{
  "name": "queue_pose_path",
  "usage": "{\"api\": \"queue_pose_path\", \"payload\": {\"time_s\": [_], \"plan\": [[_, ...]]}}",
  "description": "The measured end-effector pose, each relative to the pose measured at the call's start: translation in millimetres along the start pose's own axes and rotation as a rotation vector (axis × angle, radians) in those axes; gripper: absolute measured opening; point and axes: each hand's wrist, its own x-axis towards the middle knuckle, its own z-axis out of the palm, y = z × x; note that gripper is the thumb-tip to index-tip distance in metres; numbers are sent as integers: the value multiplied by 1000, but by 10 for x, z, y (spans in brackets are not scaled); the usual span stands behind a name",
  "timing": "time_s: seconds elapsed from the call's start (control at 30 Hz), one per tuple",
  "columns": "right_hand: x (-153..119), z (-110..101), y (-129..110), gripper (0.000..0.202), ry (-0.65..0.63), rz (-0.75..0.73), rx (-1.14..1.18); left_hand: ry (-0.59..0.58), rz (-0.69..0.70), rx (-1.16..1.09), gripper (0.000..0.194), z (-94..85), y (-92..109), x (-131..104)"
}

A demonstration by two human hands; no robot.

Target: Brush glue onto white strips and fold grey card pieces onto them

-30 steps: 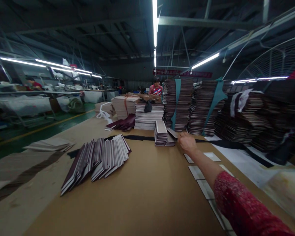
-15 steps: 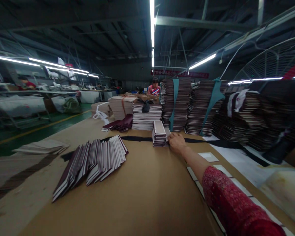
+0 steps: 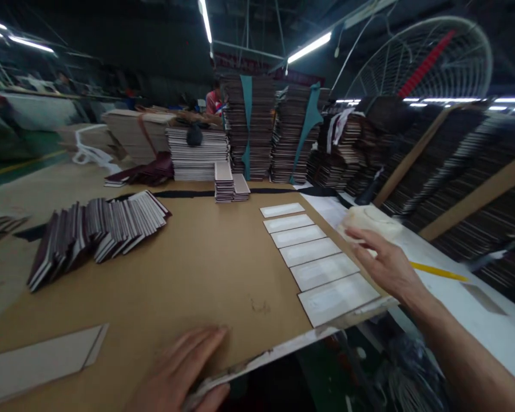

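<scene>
My left hand (image 3: 184,363) rests at the table's front edge, fingers stretched flat on the brown board (image 3: 214,269) and thumb below the rim. Above the right side of the table is my right hand (image 3: 384,257), fingers loosely extended and apart, nothing visibly held. Close by its fingertips lies a cream, crumpled pad (image 3: 375,220), perhaps cloth or foam; whether they touch it I cannot tell. A column of several white-faced panels with dark edges (image 3: 311,250) lies overlapping to its left. Two small neat stacks of similar panels (image 3: 224,183) stand at the back of the board.
A fanned row of maroon-and-white panels (image 3: 100,226) lies at left. Flat grey strips (image 3: 38,360) are at front left. Tall tied stacks (image 3: 257,131) line the back. A yellow stick-like tool (image 3: 440,271) lies on the white surface at right, near a large fan (image 3: 429,63).
My right hand has left the small stack at the back and come nearer, to the right. My left hand has entered at the front edge. The view has turned right and down.
</scene>
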Motion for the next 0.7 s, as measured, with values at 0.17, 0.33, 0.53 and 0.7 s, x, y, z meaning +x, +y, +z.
{"api": "queue_pose_path", "payload": {"time_s": [0.17,0.33,0.53,0.7], "plan": [[-921,93,382,44,181,254,88,-115,91,-154,58,246,619,598],[-1160,271,388,40,168,215,67,-241,60,-215,60,438,918,937],[-1282,385,232,39,181,155,80,-300,-10,-208,58,395,1079,1017],[-1440,438,-100,36,170,97,83,-265,-43,-174,63,257,951,719]]}}
